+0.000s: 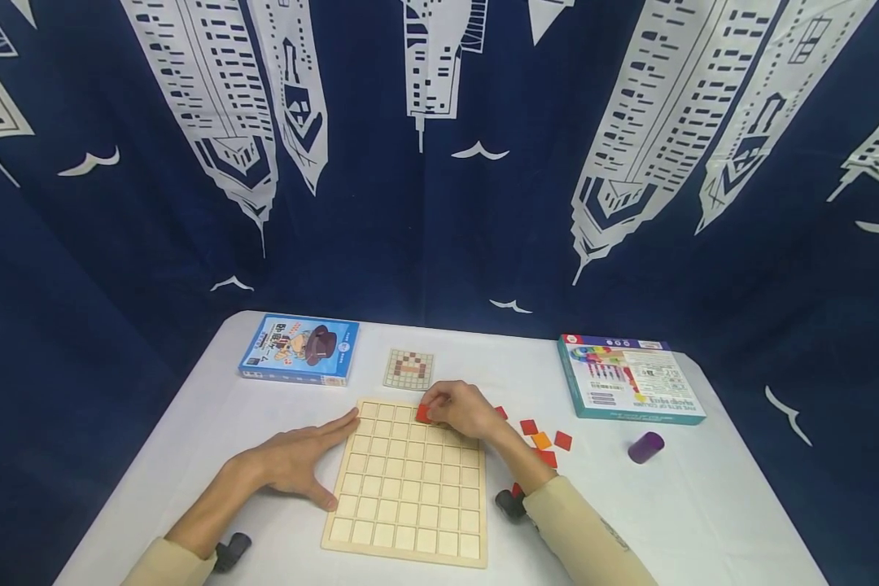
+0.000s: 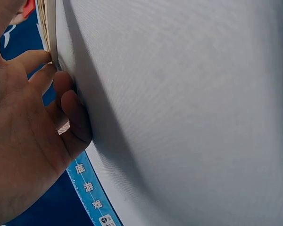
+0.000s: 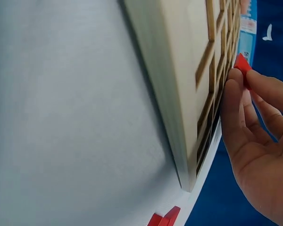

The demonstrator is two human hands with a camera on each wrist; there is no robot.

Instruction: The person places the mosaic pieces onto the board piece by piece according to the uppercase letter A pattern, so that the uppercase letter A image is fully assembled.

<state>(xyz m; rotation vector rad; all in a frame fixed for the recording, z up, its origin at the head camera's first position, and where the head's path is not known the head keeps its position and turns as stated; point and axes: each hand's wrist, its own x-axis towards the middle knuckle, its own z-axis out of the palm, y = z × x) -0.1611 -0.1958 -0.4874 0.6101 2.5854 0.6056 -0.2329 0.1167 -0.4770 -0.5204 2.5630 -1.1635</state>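
A pale wooden grid board (image 1: 403, 492) lies flat on the white table. My right hand (image 1: 465, 411) pinches a red square tile (image 1: 422, 415) between thumb and fingers at the board's far row. In the right wrist view, this red tile (image 3: 244, 70) is tilted on edge at the fingertips; whether it touches the board I cannot tell. With thumb and fingers spread, my left hand (image 1: 289, 460) rests against the board's left edge. Beyond the board lies a small card (image 1: 408, 370) printed with a gridded pattern of coloured squares.
Several loose red tiles (image 1: 563, 440) and an orange tile (image 1: 541, 440) lie right of the board, partly behind my right forearm. A blue box (image 1: 300, 350) stands back left, a teal-edged box (image 1: 630, 378) back right. Near it lies a purple cylinder (image 1: 645, 448).
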